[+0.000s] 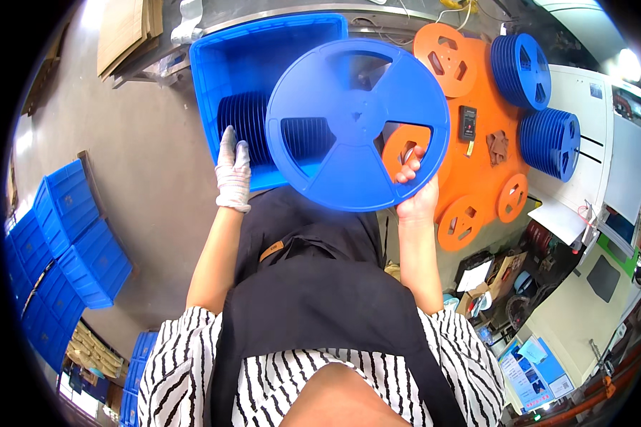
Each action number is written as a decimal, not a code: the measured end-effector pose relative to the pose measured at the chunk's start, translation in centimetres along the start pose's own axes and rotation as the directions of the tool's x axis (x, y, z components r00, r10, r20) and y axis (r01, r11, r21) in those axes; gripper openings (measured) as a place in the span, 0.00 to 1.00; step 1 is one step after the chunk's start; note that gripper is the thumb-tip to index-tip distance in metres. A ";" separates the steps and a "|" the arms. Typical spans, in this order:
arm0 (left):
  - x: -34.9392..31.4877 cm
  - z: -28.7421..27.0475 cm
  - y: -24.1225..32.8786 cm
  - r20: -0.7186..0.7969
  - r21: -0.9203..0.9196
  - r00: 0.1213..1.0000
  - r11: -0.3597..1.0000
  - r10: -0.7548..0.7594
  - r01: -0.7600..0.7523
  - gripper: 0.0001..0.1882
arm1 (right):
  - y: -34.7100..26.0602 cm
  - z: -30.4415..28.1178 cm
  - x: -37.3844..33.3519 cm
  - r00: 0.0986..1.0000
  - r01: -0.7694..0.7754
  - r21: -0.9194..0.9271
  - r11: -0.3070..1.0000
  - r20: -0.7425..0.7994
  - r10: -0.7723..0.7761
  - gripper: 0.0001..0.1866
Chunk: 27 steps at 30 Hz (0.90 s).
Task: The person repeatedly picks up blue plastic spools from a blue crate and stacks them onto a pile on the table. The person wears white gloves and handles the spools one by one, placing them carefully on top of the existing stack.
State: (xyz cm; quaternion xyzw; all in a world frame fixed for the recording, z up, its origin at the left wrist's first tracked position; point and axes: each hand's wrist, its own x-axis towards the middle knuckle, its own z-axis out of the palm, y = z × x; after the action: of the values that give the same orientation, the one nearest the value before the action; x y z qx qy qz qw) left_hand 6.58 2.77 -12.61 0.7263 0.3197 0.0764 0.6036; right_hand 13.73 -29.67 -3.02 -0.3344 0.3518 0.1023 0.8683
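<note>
My right hand [419,192] is bare and grips a large blue plastic reel [356,132] near its lower right edge, fingers hooked through a cut-out window. The reel is held up flat toward me and covers part of the blue bin [204,107] behind it. Inside that bin a row of thin blue reels [242,117] stands on edge. My left hand [233,171], in a pale glove with greyish fingertips, is at the bin's near left side beside those reels. Its fingers are stretched out with nothing seen in them; whether they touch the rim, I cannot tell.
To the right, an orange surface [488,160] carries orange reels [445,60], a small black device [467,122] and a brown cloth [497,147]. Blue reel stacks [548,144] stand at its far right. Blue crates [92,263] are piled on the left floor; cardboard [127,35] lies far left.
</note>
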 end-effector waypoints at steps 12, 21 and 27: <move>-1.8 4.2 0.7 0.116 0.260 0.984 0.952 0.134 -0.160 0.19 | 1.0 1.2 3.5 0.984 0.148 -0.173 0.974 0.128 -0.127 0.29; 5.8 7.9 3.8 0.059 0.775 0.998 0.630 0.009 -0.051 0.33 | 3.6 3.6 1.8 0.968 0.011 -0.041 0.999 0.251 0.000 0.26; 3.4 8.6 4.5 0.233 0.744 0.945 0.584 0.229 -0.325 0.31 | 1.6 2.2 2.5 0.905 -0.062 0.064 0.996 0.424 0.030 0.17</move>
State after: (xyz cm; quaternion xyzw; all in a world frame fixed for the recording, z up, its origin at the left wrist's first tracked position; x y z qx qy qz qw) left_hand 15.19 -2.72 -11.61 0.9579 0.1697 -0.0155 0.2310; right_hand 16.15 -27.20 -4.36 -0.2628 0.1671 0.1792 0.9332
